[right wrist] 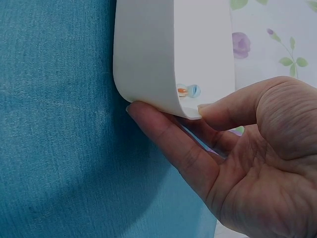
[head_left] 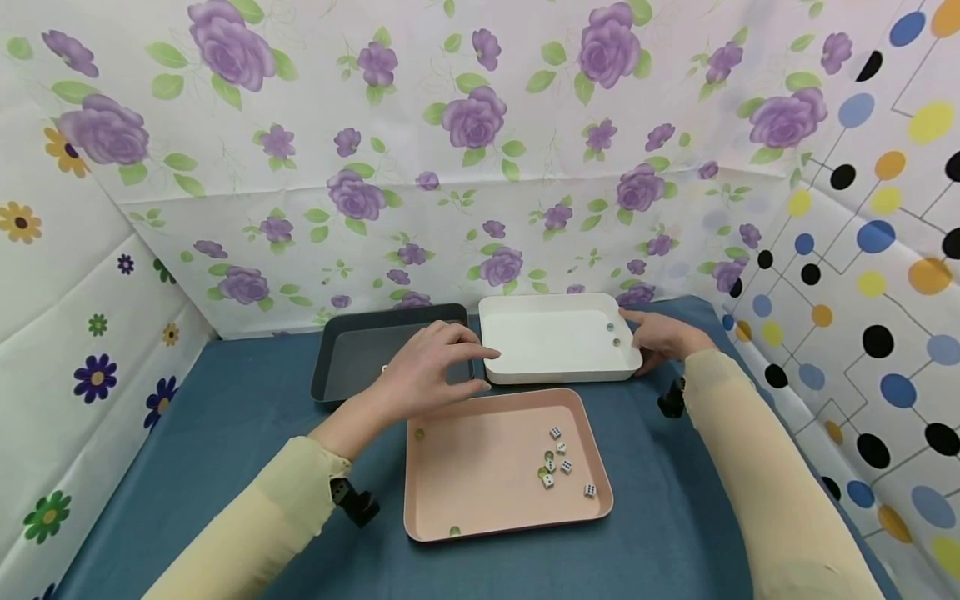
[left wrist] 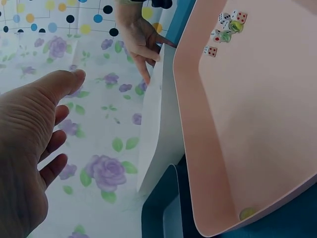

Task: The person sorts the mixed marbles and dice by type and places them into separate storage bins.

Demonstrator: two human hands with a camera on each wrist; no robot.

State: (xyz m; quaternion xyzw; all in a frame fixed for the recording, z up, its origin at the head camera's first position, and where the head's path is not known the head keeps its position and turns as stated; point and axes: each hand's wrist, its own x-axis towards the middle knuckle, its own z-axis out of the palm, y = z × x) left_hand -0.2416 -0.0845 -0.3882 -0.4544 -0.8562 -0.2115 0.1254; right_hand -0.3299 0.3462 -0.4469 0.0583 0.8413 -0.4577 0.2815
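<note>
My right hand [head_left: 664,335] grips the right end of a white tray [head_left: 551,333], thumb over the rim and fingers against the outer wall, as the right wrist view shows close up. Two small glass marbles [right wrist: 189,91], one orange and one bluish, lie inside that end. Over the gap beside the tray's left end hovers my left hand [head_left: 431,371], its thumb and fingers spread and holding nothing. In front of both hands a pink tray [head_left: 480,475] carries several white dice [head_left: 566,467] and several greenish marbles [head_left: 419,433].
A dark grey tray [head_left: 345,350] stands left of the white one, partly hidden by my left hand, with a small white thing in it. Blue cloth [head_left: 247,467] covers the table. Flowered sheeting [head_left: 420,150] rises behind, dotted sheeting [head_left: 877,342] at the right.
</note>
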